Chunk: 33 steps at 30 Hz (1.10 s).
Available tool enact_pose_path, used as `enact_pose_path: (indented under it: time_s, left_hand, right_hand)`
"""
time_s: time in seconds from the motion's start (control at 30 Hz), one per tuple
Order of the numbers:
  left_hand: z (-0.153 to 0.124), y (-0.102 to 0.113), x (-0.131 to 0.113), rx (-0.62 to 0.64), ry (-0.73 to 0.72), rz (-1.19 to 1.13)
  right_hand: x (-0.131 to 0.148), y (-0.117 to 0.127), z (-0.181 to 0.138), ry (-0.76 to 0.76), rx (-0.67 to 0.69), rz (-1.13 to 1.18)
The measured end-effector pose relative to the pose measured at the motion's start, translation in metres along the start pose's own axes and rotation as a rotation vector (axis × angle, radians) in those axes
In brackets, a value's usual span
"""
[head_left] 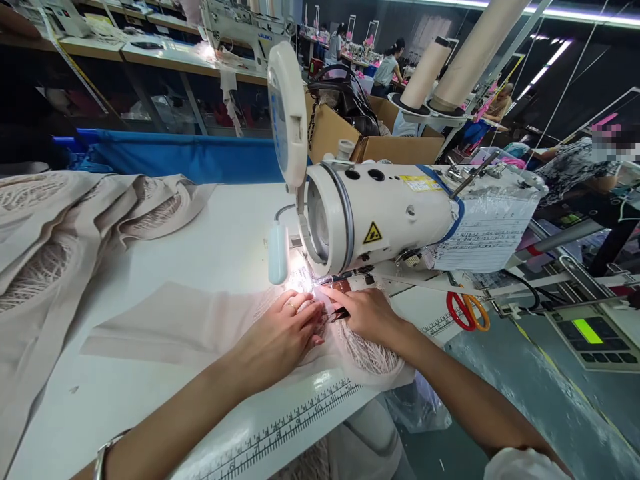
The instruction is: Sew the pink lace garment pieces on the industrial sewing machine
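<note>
Table [165,240], white, with a printed ruler strip along the near edge. Sewing machine [380,213] standing across it, lamp lit over the needle area. Beige fabric piece [185,323] lying flat under the machine head, lace edge [367,353] toward the right. Left hand [280,333] pressing the fabric, fingers together. Right hand [365,310] flat beside it, fingers extended toward the needle. Orange-handled scissors [467,310] lying right of the hands.

Camera: worn on my head.
Facing: forward and down, over my worktop [165,267].
Nearness: close above my sewing machine [385,213], arms reaching in from below.
</note>
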State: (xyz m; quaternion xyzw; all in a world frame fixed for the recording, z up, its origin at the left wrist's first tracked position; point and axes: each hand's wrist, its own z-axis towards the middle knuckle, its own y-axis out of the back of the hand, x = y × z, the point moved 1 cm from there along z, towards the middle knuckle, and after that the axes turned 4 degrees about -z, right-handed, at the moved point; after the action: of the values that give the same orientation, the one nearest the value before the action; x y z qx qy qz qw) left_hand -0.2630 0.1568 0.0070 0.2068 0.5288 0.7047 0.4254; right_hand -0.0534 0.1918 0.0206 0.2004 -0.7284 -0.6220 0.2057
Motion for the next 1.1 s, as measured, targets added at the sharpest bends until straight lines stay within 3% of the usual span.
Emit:
enact_pose_path:
  time_s: [0.2, 0.4, 0.77, 1.0, 1.1]
  left_hand:
    - [-0.001, 0.001, 0.003, -0.012, 0.018, 0.043]
    - [-0.001, 0.001, 0.006, -0.049, 0.056, 0.051]
    - [0.0, 0.005, 0.008, 0.052, 0.132, 0.048]
    - [-0.002, 0.001, 0.011, 0.045, 0.139, 0.056]
    - [-0.002, 0.003, 0.011, 0.049, 0.141, 0.053]
  right_hand:
    - [-0.001, 0.003, 0.003, 0.064, -0.042, -0.058]
    - [-0.001, 0.006, 0.007, 0.017, -0.009, -0.025]
    - [-0.009, 0.005, 0.008, 0.084, -0.032, 0.05]
    - [-0.016, 0.003, 0.014, 0.205, -0.02, 0.126]
    - [-0.017, 0.003, 0.016, 0.191, -0.037, 0.12]
